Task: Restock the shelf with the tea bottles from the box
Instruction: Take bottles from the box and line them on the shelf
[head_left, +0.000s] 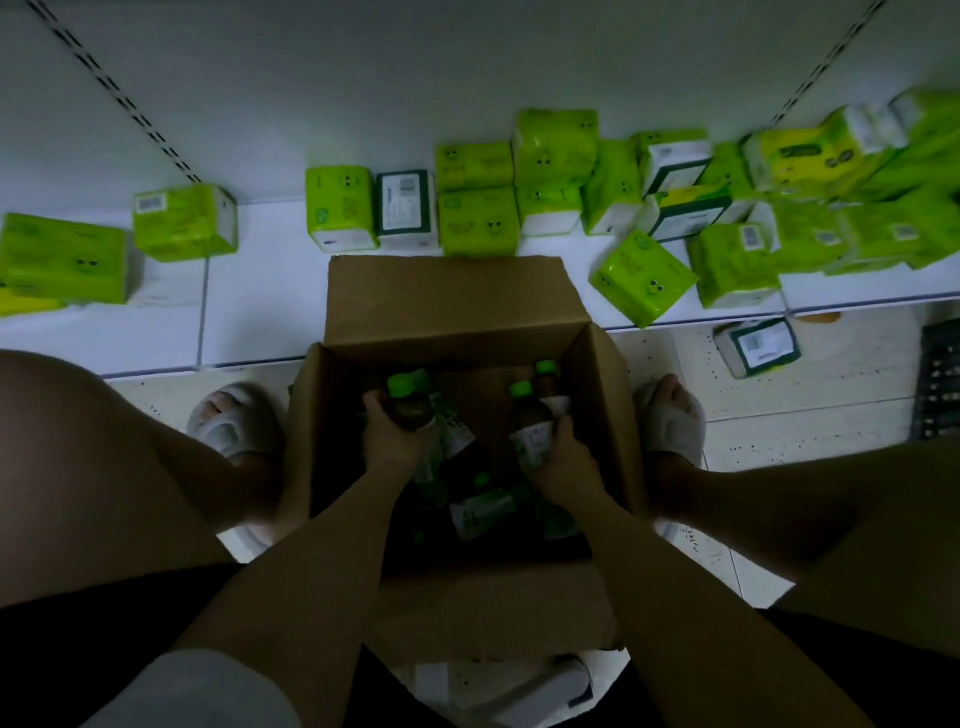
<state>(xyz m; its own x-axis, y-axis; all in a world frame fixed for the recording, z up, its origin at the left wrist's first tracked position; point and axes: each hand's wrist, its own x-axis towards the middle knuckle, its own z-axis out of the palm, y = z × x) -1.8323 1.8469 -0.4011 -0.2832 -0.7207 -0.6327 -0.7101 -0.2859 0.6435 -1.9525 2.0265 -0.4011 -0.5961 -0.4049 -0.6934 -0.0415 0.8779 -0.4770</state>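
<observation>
An open cardboard box (467, 306) stands on the floor between my feet, against the low white shelf (249, 332). Inside lie several dark tea bottles with green caps and white-green labels. My left hand (387, 441) is closed around one bottle (410, 405), cap pointing away from me. My right hand (563, 462) grips a second bottle (530, 421) by its labelled body. A third bottle (548, 384) stands just behind it, and another bottle (480, 512) lies at the box bottom between my wrists.
Many green tissue packs (478, 223) crowd the shelf from left to far right, some toppled. One pack (758, 345) lies on the tiled floor at right, near a dark crate (940, 384). My knees and slippered feet flank the box.
</observation>
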